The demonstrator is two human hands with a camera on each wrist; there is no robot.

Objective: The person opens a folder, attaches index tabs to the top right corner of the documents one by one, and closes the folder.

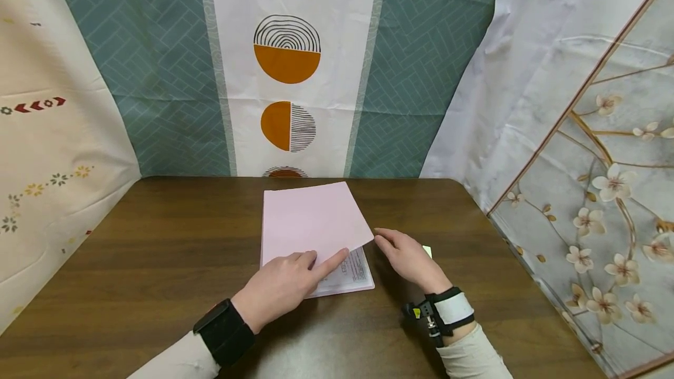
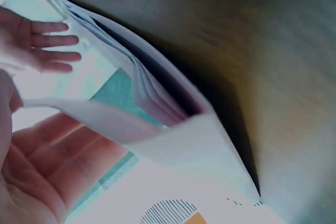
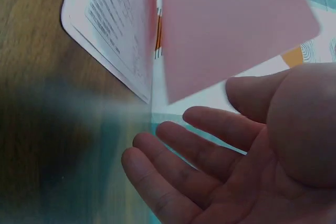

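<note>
Wooden table (image 1: 158, 238): pink folder (image 1: 295, 233) centred, its cover (image 1: 316, 209) part-raised.
Left hand (image 1: 281, 285) pinches cover; right hand (image 1: 409, 257), empty, fingers extended, beside corner. Cover-turning appears underway; next move likely needs steady support.

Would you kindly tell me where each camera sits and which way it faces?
Head: worn on the head, facing forward and down over the dark brown wooden table; left hand, right hand and cream-sleeved forearms show.
Left wrist: on that wrist, facing the edge of the pale pink paper cover; both hands show.
Right wrist: on that wrist, facing the cover's raised corner and printed white sheet; its own hand shows.
Both wrist views share the cover and table.
</note>
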